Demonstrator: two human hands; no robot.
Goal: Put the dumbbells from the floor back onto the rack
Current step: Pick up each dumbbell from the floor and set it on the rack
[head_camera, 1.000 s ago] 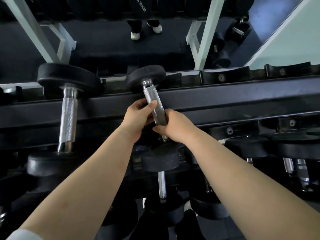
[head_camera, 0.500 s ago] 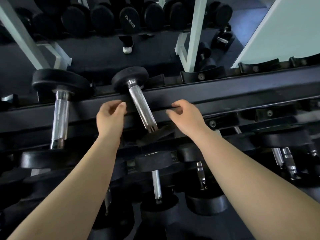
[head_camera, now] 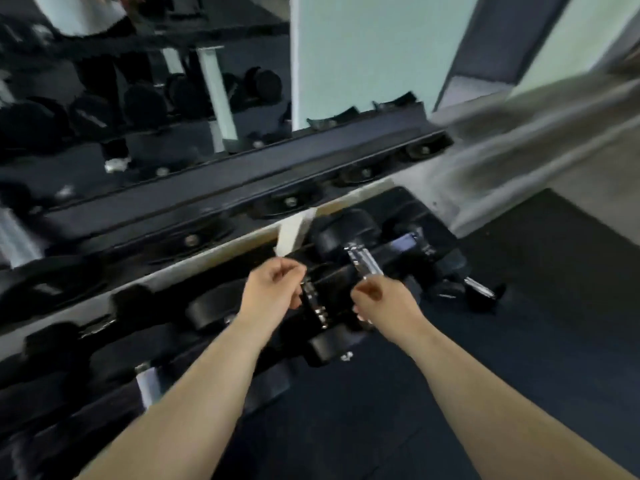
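While both hands reach low at the end of the rack, the picture is smeared by motion, so fine contact is hard to read.

Left hand (head_camera: 273, 289): fingers (head_camera: 291, 271) curled loosely toward the palm, gripping nothing that I can make out; a short chrome knurled handle (head_camera: 313, 301) lies just beyond the fingertips.

Right hand (head_camera: 384, 299): fingers (head_camera: 363, 291) curled in, their tips at the near end of a second chrome knurled handle (head_camera: 363, 263); whether they pinch it I cannot tell.

Dumbbell under the fingers: black round rubber-headed dumbbell (head_camera: 337, 235), its far head beyond the right fingertips, seemingly at the lowest tier by the floor.

Further right of the fingers: another small black dumbbell (head_camera: 479, 289) lies on the dark rubber floor (head_camera: 519, 341), well apart from both hands.

Above the fingers: long black steel dumbbell rack (head_camera: 242, 174) with bare black saddle cradles (head_camera: 291, 202).

Handling, as a judgement: dense and rigid, heavy for its size; heads smooth and too broad to clasp; knurled steel gives the sure hold.

Where to grip: mid-handle, full wrap, wrist straight.
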